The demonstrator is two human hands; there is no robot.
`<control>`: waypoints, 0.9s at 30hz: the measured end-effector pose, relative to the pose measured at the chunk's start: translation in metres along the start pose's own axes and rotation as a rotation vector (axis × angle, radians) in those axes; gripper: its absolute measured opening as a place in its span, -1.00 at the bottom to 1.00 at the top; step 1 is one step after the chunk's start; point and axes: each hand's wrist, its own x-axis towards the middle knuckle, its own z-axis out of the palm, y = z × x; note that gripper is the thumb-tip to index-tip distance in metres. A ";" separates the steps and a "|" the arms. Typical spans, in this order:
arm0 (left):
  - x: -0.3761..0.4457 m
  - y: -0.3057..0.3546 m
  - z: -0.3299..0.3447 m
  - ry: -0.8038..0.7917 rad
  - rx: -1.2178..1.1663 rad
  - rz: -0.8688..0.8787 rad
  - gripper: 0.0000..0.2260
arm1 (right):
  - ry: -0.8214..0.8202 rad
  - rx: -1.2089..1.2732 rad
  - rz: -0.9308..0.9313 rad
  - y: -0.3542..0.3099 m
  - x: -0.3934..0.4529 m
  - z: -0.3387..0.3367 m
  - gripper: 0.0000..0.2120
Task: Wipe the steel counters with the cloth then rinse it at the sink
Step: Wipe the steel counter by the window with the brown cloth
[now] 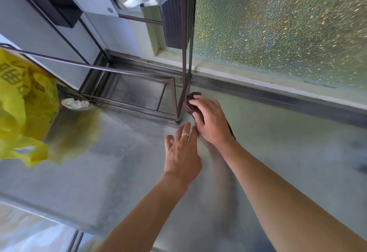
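Right hand [210, 120] presses a dark maroon cloth [192, 100] flat against the steel counter [278, 152], fingers curled over the wad and gripping it. Left hand [181, 150] lies open just beside it, fingers straight, tips resting on the counter; a pale ring shows on one finger. Step in hand, as judged: the wiping pass, worked into the corner at the foot of a metal rack [179, 110], which stands just ahead of the right fingertips. Next move likely calls for dragging the cloth back out from the rack leg and across the bare steel nearer the body; no sink in view, so rinsing looks some way off. Cloth is bunched, mostly hidden under the hand. A yellow plastic bag [21, 108] hangs well off to the left hand's side.
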 end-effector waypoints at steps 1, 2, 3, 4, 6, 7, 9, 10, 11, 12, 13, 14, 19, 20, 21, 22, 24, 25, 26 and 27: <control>-0.006 -0.003 0.001 0.008 -0.004 -0.019 -0.41 | 0.008 -0.001 0.013 -0.005 -0.010 0.000 -0.69; -0.012 -0.006 0.001 0.016 -0.010 -0.050 -0.45 | 0.019 -0.007 0.031 -0.012 -0.020 0.000 -0.69; -0.019 -0.011 0.001 0.024 -0.017 -0.086 -0.48 | 0.033 -0.013 0.054 -0.020 -0.030 0.001 -0.69; -0.026 -0.016 0.001 0.033 -0.020 -0.120 -0.50 | 0.050 -0.017 0.082 -0.029 -0.039 0.002 -0.70; -0.038 -0.029 0.000 0.063 -0.032 -0.166 -0.51 | 0.080 -0.024 0.136 -0.048 -0.055 0.007 -0.70; -0.044 -0.036 0.001 0.076 -0.041 -0.178 -0.51 | 0.092 -0.025 0.163 -0.058 -0.062 0.010 -0.70; -0.055 -0.052 0.001 0.083 -0.053 -0.195 -0.53 | 0.114 -0.027 0.218 -0.077 -0.076 0.017 -0.69; -0.060 -0.059 0.000 0.080 -0.058 -0.206 -0.54 | 0.125 -0.027 0.245 -0.088 -0.083 0.021 -0.69; -0.064 -0.066 -0.001 0.077 -0.063 -0.217 -0.54 | 0.136 -0.026 0.262 -0.097 -0.088 0.024 -0.69; -0.067 -0.073 -0.003 0.074 -0.067 -0.227 -0.54 | 0.143 -0.025 0.268 -0.107 -0.093 0.028 -0.68; -0.069 -0.080 -0.004 0.072 -0.073 -0.238 -0.55 | 0.144 -0.026 0.267 -0.117 -0.097 0.032 -0.68; -0.072 -0.087 -0.006 0.072 -0.081 -0.250 -0.57 | 0.140 -0.028 0.263 -0.126 -0.099 0.037 -0.68; -0.085 -0.127 -0.011 0.095 -0.086 -0.289 -0.60 | 0.153 -0.041 0.297 -0.158 -0.090 0.060 -0.71; -0.087 -0.134 -0.011 0.098 -0.082 -0.297 -0.60 | 0.158 -0.042 0.301 -0.162 -0.086 0.065 -0.71; -0.090 -0.142 -0.011 0.102 -0.080 -0.306 -0.61 | 0.164 -0.039 0.298 -0.166 -0.080 0.069 -0.71; -0.093 -0.148 -0.011 0.107 -0.077 -0.315 -0.61 | 0.171 -0.035 0.288 -0.171 -0.074 0.075 -0.71; -0.099 -0.163 -0.010 0.113 -0.069 -0.333 -0.61 | 0.175 -0.020 0.255 -0.181 -0.060 0.089 -0.71; -0.102 -0.170 -0.010 0.117 -0.060 -0.336 -0.61 | 0.169 -0.012 0.235 -0.187 -0.052 0.097 -0.71; -0.104 -0.177 -0.009 0.121 -0.050 -0.338 -0.63 | 0.156 -0.001 0.216 -0.194 -0.044 0.105 -0.71; -0.107 -0.184 -0.009 0.126 -0.043 -0.343 -0.64 | 0.139 0.014 0.199 -0.201 -0.037 0.113 -0.71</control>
